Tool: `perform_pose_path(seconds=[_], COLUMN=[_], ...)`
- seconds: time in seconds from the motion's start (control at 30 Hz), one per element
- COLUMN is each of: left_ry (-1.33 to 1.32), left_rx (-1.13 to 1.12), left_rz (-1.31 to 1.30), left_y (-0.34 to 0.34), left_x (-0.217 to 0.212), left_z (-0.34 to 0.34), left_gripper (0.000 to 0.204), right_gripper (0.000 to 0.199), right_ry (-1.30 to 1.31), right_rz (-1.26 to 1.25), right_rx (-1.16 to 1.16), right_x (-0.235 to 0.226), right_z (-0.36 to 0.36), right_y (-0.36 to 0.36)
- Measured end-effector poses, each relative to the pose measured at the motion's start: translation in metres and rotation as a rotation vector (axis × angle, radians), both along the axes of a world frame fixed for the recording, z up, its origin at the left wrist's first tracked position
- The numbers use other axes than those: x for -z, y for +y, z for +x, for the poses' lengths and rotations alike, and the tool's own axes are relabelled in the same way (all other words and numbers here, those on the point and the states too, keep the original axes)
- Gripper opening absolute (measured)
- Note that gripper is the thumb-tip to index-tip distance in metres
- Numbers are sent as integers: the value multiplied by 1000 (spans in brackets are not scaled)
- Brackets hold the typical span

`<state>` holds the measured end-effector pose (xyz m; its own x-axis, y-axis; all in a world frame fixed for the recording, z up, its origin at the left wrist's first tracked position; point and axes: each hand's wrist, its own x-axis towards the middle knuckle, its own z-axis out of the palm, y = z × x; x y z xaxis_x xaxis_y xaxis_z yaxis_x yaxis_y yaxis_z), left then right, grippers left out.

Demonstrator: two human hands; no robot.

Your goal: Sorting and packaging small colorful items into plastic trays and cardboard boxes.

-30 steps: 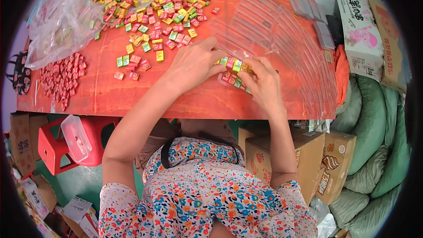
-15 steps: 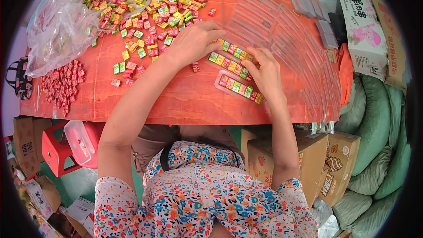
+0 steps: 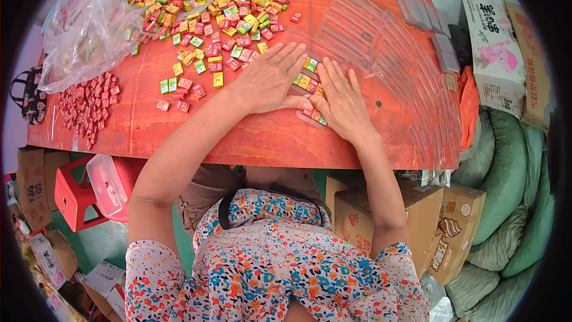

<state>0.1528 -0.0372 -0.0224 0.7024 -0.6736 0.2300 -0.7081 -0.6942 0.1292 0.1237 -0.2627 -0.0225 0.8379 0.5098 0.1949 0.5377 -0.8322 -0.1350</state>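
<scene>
Both hands lie flat over clear narrow trays filled with rows of small red, green and yellow wrapped candies. My left hand has its fingers stretched together toward the far right, against the left ends of the rows. Across the right ends rests my right hand, fingers straight and slightly apart. Neither hand grips anything. Between the thumbs, the nearest candy row shows only in part; my palms and fingers cover the rest of the trays.
A big heap of loose wrapped candies spreads over the far left of the red table. Left of it are a clear plastic bag and a red candy pile. Empty clear trays line the right. Cartons stand beyond.
My hands have gone from curled fingers at the trays' far ends to flat, outstretched palms pressed around the rows. They now cover much of the trays.
</scene>
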Motion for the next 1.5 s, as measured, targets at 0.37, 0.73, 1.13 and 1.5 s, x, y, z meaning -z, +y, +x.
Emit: perform_pose_path(seconds=[0.37,0.73,1.13,1.5], left_ry=[38,36,-100,-51], left_rx=[-214,-332,-734,-702], left_rz=[27,-336,-83,-322], left_y=[-48,-23,120,105], left_x=[1,-7,10,-3], left_z=[-57,-102,-113,-161], left_gripper=[107,101,88,76], right_gripper=[69,69,66,36], right_ry=[6,107,-38,36], right_rz=[-107,86,-93,314], right_rx=[-124,-218,-488,-364], right_x=[-11,-32,-7,-30], right_z=[-15,-5,14,2], right_y=[-35,-18,141,77])
